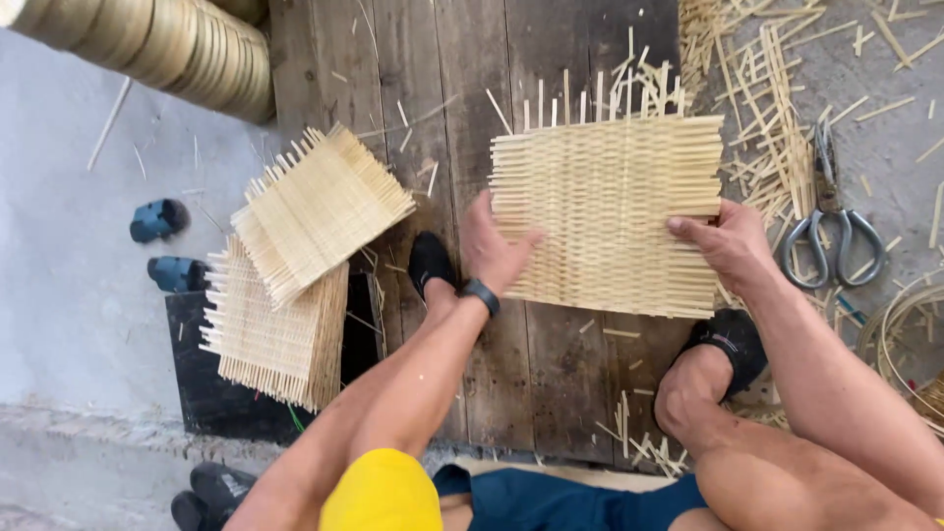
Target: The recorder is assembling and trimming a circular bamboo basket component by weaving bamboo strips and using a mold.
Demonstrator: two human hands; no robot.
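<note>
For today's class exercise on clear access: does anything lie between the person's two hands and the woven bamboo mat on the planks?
Nothing visible does. The left hand lies flat on the woven bamboo mat at its left edge, and the right hand touches its right edge. The scissors lie apart, to the right.

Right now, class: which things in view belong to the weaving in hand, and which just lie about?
In hand: woven mat; left hand; right hand.

Lying about: finished mats; scissors; loose strips; coiled band.

Bare arms, black wristband [481, 295], yellow sleeve [382, 492], dark blue shorts [551, 500], black shoes [430, 261].
</note>
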